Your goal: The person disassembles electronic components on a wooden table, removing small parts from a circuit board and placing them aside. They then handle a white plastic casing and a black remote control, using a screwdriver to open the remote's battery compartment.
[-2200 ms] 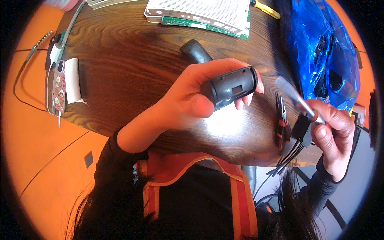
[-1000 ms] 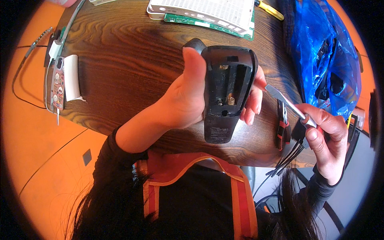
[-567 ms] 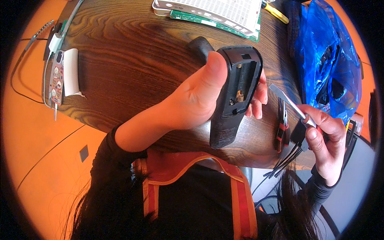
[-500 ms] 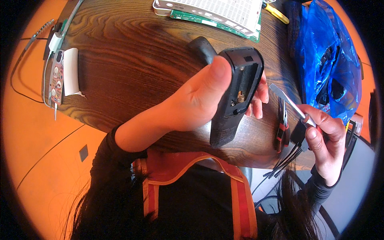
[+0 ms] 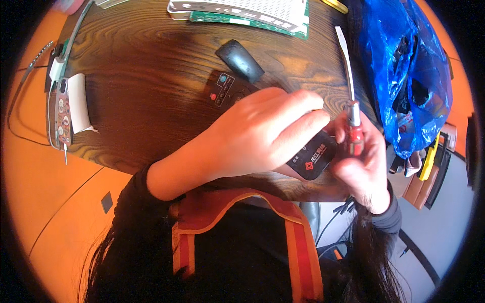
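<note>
My left hand [image 5: 257, 129] is closed over the middle of a black remote control [image 5: 314, 164], whose button side now faces up. One end of the remote shows beyond my fingers, the other lies past my wrist toward the table's far side. My right hand [image 5: 368, 156] grips a flat-head screwdriver [image 5: 346, 65] by its red handle, the blade pointing up and away. Its fingers are close to the remote's near end; whether they touch it I cannot tell. On the wooden table beyond the remote rests a loose black battery cover [image 5: 240, 61].
A white vented casing [image 5: 237, 7] sits at the back with a green circuit board [image 5: 298, 28] under it. To the right bulges a blue plastic bag [image 5: 404, 76]. A phone [image 5: 63, 111] and a white curved piece [image 5: 79, 103] lie at the left edge.
The remote has turned over from its open battery side to its button side and come down lower. My right hand has moved left toward it, swinging the screwdriver's blade upright.
</note>
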Motion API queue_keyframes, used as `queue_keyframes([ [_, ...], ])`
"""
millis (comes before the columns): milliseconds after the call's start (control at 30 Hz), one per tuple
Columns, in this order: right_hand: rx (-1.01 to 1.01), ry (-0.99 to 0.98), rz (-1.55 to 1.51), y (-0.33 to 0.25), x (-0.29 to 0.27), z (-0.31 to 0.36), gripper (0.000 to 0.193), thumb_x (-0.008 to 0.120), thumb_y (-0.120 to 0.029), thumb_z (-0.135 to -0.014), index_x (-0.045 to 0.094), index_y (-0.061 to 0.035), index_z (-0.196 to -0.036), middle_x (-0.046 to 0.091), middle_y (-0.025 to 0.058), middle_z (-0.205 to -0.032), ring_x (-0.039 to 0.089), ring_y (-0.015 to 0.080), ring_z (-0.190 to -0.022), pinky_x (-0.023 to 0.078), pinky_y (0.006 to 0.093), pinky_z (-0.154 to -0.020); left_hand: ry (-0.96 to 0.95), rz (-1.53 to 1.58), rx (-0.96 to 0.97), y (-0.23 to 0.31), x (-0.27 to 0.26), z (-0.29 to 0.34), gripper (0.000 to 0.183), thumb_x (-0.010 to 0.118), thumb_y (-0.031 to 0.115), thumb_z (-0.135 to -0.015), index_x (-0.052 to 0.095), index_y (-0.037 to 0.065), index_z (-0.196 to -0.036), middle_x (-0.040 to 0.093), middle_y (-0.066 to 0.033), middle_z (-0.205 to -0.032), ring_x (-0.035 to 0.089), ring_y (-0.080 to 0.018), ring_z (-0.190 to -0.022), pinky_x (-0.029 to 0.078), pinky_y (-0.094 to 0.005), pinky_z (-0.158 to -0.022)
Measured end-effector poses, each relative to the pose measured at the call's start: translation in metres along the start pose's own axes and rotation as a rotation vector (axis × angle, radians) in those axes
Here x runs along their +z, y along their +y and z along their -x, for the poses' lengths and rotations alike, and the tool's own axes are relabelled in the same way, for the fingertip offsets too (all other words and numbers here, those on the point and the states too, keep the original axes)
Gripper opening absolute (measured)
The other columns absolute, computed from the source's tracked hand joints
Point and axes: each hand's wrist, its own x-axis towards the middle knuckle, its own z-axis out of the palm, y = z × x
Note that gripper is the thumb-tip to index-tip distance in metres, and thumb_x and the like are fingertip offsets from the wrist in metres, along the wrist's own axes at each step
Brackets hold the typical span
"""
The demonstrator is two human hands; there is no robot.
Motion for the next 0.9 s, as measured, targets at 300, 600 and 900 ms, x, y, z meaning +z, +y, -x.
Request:
queue_keyframes([
  [300,0.072,0.178,-0.533,0.032,-0.006,0.014,0.034,0.072,0.003,-0.09,0.041,-0.0113,-0.096,0.067,0.0195,-0.112,0.061,0.0119,-0.065,0.045,0.0219,-0.049,0.956,-0.059,-0.32,-0.001,-0.002,-0.007,0.1,0.068,0.062,-0.087,0.027,-0.005,-0.147,0.039,-0.0247,-0.15,0.047,-0.0375,-0.133,0.037,-0.0465,-0.109],
  [600,0.094,-0.007,-0.319,0.086,0.013,0.008,0.031,0.059,0.016,-0.092,0.05,0.0,-0.117,0.06,0.019,-0.132,0.063,0.0229,-0.113,0.061,0.039,-0.09,0.269,1.009,-0.392,0.017,-0.016,-0.005,0.048,0.063,0.01,-0.099,0.044,0.006,-0.143,0.066,-0.0144,-0.125,0.067,-0.0262,-0.115,0.052,-0.0384,-0.098],
  [900,-0.046,0.028,-0.313,0.1,0.013,-0.001,0.041,0.064,0.012,-0.092,0.053,-0.0015,-0.129,0.066,0.0068,-0.118,0.061,0.0142,-0.109,0.05,0.0314,-0.097,0.18,0.722,-0.441,0.03,-0.022,-0.006,0.05,0.072,0.008,-0.093,0.05,-0.003,-0.136,0.067,-0.0155,-0.125,0.064,-0.0253,-0.119,0.046,-0.0394,-0.104],
])
